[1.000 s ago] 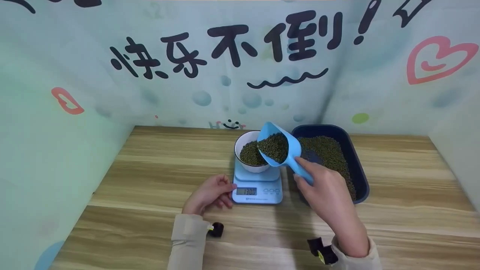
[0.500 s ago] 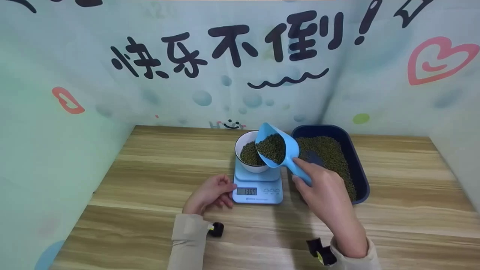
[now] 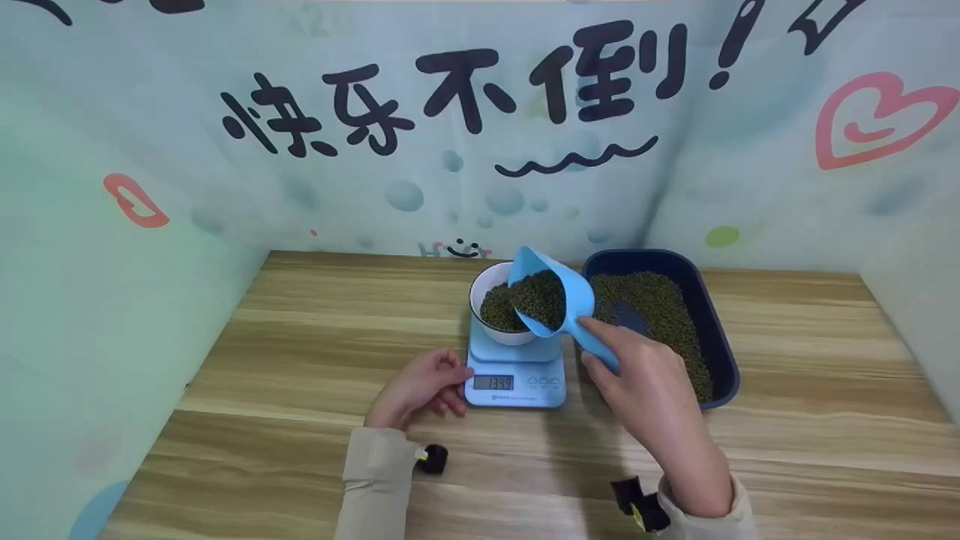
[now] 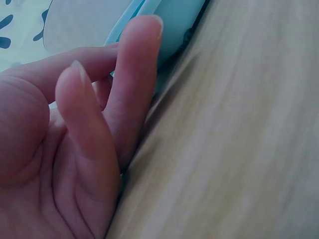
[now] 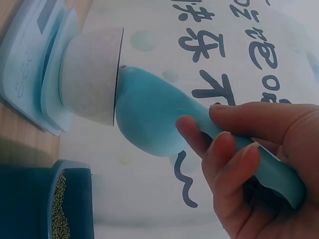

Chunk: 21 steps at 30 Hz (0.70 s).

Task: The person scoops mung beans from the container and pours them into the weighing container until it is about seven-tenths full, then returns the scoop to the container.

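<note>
Beige on both sleeves [image 3: 379, 476] at the near edge, with small black fittings [image 3: 433, 459] sticking out beside the wrists. Keeps left hand [image 3: 416, 386] in the same spot as a second ago: fingers loosely bent with narrow gaps between, thumb tip touching left edge of the pale blue scale [image 3: 536, 395]. Reads differently on the display [image 3: 493, 383]: about 130.0 a second ago, other digits now; starts with 13, rest too faint to be sure.

Holds blue scoop [image 3: 579, 292] by the handle in right hand [image 3: 649, 375], fingers curled close round it. Has shifted slightly left since the first frame, bringing hand and scoop along, lip now further over the white bowl [image 3: 486, 285]. Stays tilted toward the bowl, heaped with small dark green beans [image 3: 538, 300] right up to the lip. Can't tell whether lip touches bowl rim. Has the bowl upright on the scale's platform, part filled with the same beans, partly covered by scoop.

Just right of the scale, shows navy tray [image 3: 726, 382] in unchanged position, with more beans and a patch of bare floor. Rests scale and tray on wood-grain table [image 3: 322, 322]. Ends at pale printed backdrop [image 3: 300, 225] with black lettering, same as before.
</note>
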Available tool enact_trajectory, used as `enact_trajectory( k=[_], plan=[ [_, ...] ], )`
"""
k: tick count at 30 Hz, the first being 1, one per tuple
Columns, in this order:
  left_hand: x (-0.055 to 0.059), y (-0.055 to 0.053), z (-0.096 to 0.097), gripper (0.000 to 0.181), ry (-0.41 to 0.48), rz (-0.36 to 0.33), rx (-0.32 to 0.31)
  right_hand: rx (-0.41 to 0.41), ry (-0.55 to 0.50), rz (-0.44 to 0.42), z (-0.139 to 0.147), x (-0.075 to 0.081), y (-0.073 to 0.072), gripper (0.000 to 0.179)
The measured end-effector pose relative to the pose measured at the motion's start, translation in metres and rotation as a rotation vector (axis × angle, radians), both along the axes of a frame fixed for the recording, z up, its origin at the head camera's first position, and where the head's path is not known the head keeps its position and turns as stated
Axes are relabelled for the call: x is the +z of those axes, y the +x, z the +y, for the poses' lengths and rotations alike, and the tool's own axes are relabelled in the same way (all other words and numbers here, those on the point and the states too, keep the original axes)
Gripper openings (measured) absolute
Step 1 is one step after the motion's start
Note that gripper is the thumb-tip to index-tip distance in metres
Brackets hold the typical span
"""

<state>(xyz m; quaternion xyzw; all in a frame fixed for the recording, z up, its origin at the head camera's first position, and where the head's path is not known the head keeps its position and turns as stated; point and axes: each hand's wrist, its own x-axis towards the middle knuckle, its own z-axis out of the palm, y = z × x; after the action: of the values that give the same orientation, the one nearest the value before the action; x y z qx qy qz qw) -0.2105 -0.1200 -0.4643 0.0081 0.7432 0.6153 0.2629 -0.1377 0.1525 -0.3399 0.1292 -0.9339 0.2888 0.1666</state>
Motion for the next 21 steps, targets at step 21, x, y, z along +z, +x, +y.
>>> enact_trajectory(
  k=[21],
  plan=[
    [-0.0004,0.0004,-0.0006,0.028,-0.018,0.002,0.008,-0.006,0.016,0.032,-0.0011,-0.0025,-0.0018,0.040]
  ],
)
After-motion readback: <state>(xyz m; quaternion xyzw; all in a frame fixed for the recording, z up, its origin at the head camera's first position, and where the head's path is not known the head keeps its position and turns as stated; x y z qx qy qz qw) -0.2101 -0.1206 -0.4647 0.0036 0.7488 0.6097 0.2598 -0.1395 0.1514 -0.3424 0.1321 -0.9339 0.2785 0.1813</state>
